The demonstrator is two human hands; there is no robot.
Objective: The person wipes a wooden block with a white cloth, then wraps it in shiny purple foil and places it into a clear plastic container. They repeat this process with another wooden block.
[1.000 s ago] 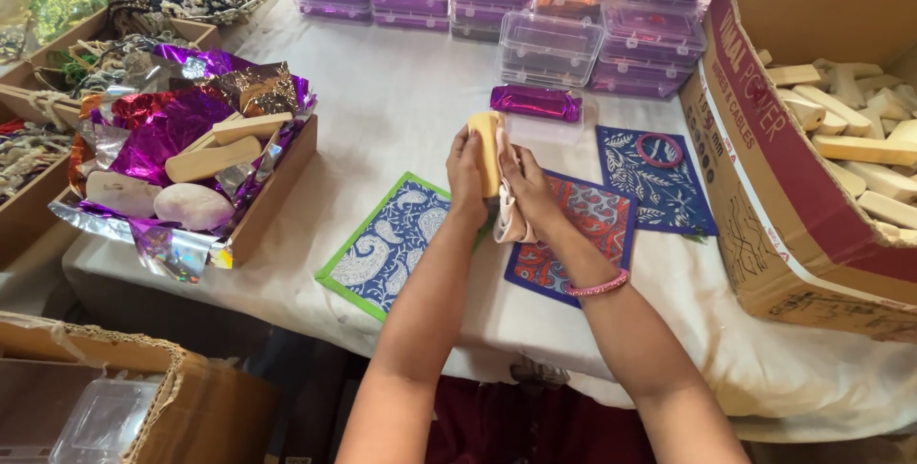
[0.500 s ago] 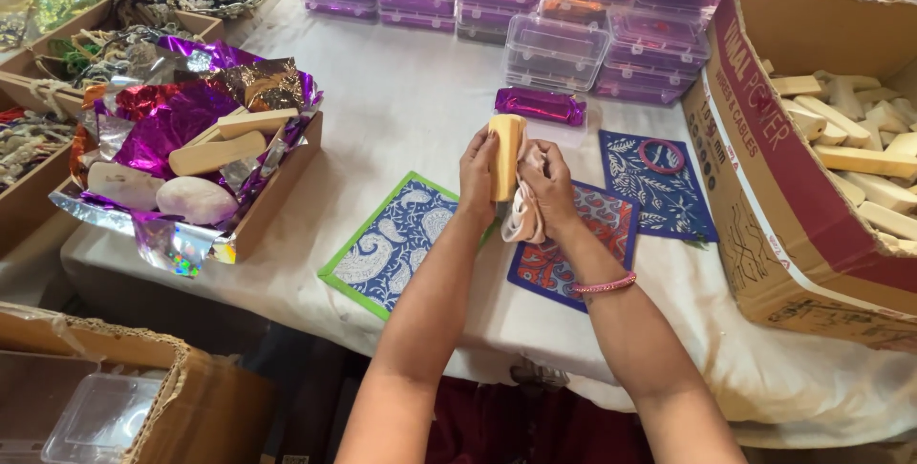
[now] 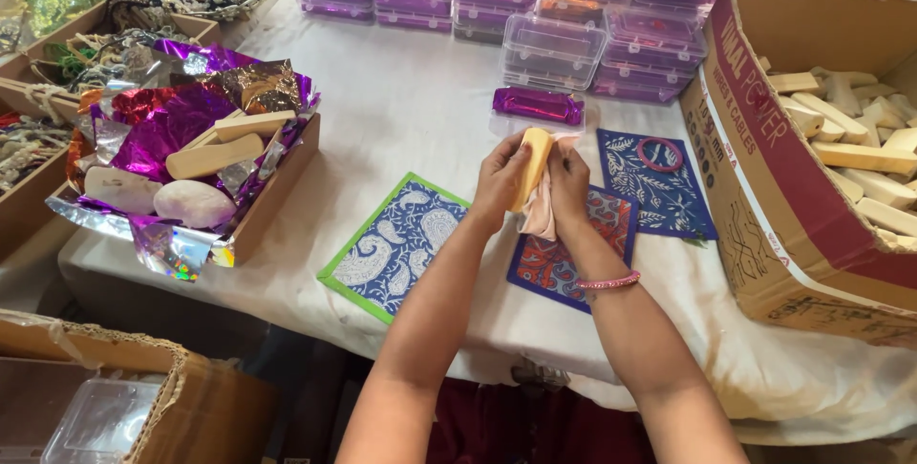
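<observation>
While both hands meet above the desk (image 3: 420, 111), the left hand (image 3: 499, 178) clasps a pale yellow wooden block (image 3: 531, 166) held upright, and the right hand (image 3: 569, 180) presses a pinkish cloth (image 3: 541, 218) against it. Under them lie a green-edged blue mat (image 3: 396, 244) and a red patterned mat (image 3: 564, 259). Just beyond sits a purple foil packet (image 3: 537, 105), then stacked clear boxes (image 3: 554, 49). A foil-lined tray (image 3: 277, 187) stands left, a cardboard carton (image 3: 764, 178) right.
</observation>
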